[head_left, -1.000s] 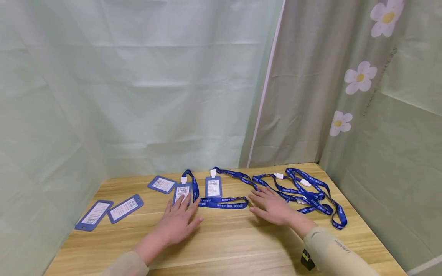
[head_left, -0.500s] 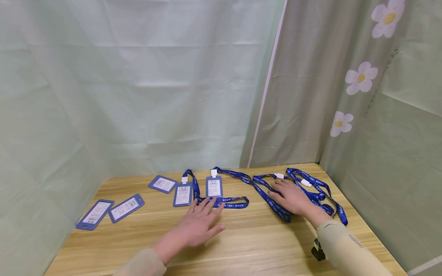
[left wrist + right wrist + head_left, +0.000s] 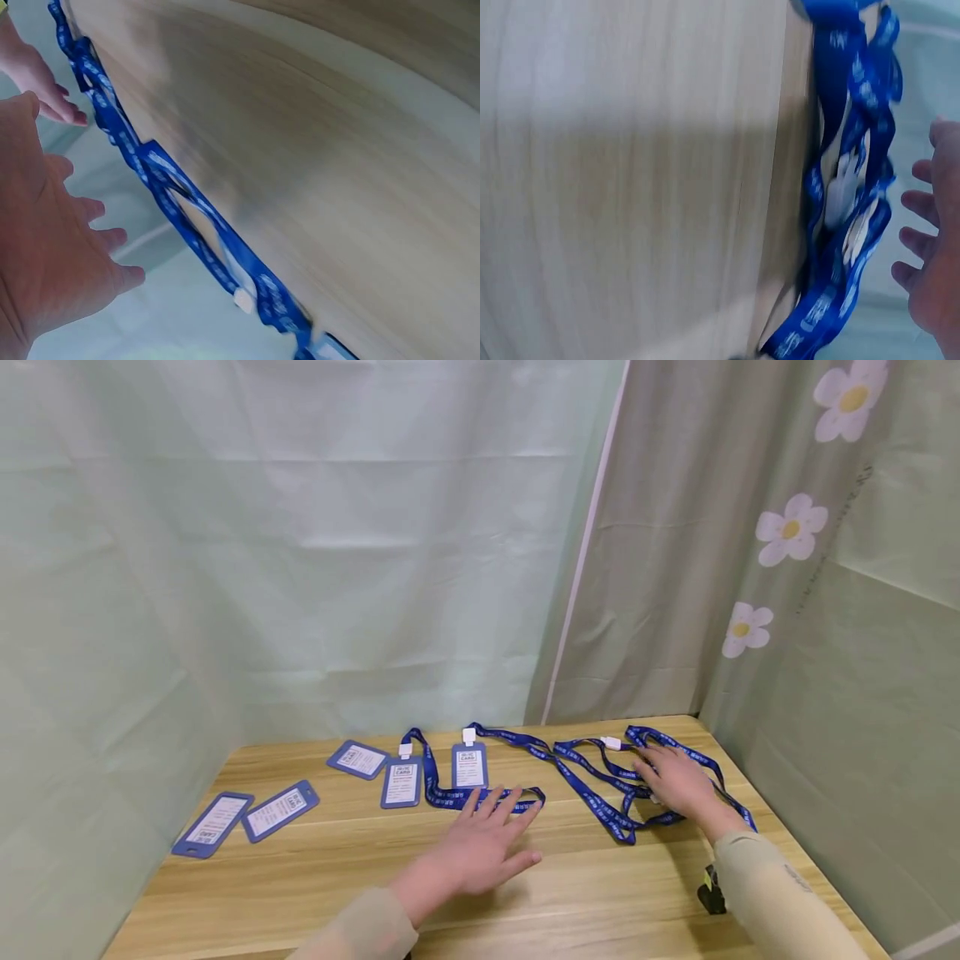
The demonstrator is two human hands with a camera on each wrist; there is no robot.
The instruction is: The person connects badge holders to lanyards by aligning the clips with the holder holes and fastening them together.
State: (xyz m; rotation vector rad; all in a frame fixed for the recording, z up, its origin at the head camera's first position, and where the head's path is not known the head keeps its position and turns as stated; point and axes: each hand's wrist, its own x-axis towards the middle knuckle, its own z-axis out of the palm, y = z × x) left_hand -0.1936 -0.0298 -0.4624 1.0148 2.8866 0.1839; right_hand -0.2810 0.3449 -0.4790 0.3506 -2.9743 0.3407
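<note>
Shifted rightward with left hand (image 3: pixel 480 852) and right hand (image 3: pixel 681 787) spread-fingered, near lanyards (image 3: pixel 602 811) likely light, limp, best pinched at white clip (image 3: pixel 611 743).

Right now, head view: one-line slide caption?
Left hand above a blue lanyard loop, right hand above a lanyard tangle, five blue card holders lying on the wooden table.

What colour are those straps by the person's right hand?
The straps are blue with pale lettering; the head view shows this best.
</note>
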